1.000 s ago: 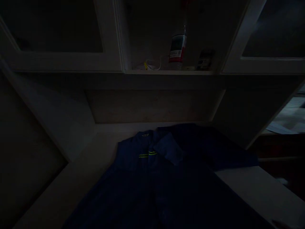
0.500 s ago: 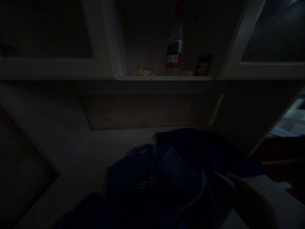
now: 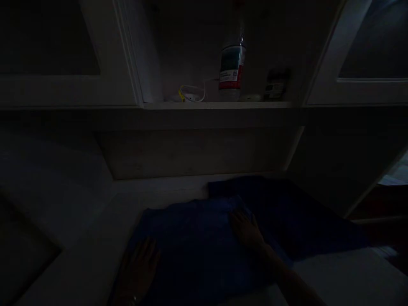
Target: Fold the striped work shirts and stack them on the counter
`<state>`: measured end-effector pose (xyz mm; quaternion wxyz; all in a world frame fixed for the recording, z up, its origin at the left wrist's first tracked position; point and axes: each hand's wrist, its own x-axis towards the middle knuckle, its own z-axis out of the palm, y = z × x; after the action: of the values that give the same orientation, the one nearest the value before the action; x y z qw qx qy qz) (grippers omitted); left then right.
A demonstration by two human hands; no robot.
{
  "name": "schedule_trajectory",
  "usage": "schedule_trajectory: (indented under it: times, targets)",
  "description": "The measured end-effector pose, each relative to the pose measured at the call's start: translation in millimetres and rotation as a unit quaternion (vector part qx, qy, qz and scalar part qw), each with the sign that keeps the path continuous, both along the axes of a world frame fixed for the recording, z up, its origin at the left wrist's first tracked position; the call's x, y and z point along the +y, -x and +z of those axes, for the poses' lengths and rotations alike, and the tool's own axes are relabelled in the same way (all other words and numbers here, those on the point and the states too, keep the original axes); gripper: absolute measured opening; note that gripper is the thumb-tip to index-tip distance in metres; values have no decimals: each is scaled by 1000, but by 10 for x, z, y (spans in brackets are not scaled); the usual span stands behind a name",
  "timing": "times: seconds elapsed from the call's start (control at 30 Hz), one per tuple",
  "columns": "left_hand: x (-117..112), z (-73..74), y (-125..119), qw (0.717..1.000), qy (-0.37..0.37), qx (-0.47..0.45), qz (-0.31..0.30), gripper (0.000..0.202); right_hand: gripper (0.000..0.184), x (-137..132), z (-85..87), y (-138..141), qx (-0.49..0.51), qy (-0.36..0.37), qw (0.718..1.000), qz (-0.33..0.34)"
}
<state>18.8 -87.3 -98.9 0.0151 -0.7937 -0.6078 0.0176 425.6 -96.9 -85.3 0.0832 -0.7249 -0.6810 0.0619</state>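
Observation:
A blue shirt-like garment [image 3: 194,238] lies spread on the pale counter [image 3: 86,255], its collar and front no longer showing. My left hand [image 3: 140,263] rests flat on its left side, fingers stretched out. Near the garment's upper right corner, my right hand [image 3: 245,227] lies on the cloth with its fingers extended. Neither hand grips anything. A darker blue cloth [image 3: 287,216] lies to the right, partly under or against the garment; the dim light hides which.
Above the counter, a cabinet shelf [image 3: 216,105] holds a labelled bottle [image 3: 231,68], a white cable [image 3: 194,97] with a yellow part, and a dark jar-like container [image 3: 274,87]. Cabinet doors flank the shelf. Side panels stand left and right of the counter.
The garment's right part, lifted and folding over before, now lies flat, covering the collar and yellow stripes. My right hand has moved left and up onto the cloth; my left hand has come into clear view.

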Motion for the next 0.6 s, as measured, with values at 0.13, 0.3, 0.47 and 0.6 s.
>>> schedule_trajectory:
  times: [0.13, 0.3, 0.47, 0.6]
  targets:
    - [-91, -190, 83, 995, 28, 93, -18, 59, 50, -57, -189, -28, -23, 5, 1000, -17]
    - [3, -183, 108, 992, 48, 111, -24, 57, 51, 24, -184, -68, 25, -14, 999, -36]
    - [26, -160, 55, 998, 22, 46, -23, 48, 47, 48, -169, -28, 78, -42, 995, -49]
    - [-21, -108, 276, 995, -70, -47, 48, 39, 46, -35, -44, -185, 256, -93, 948, -166]
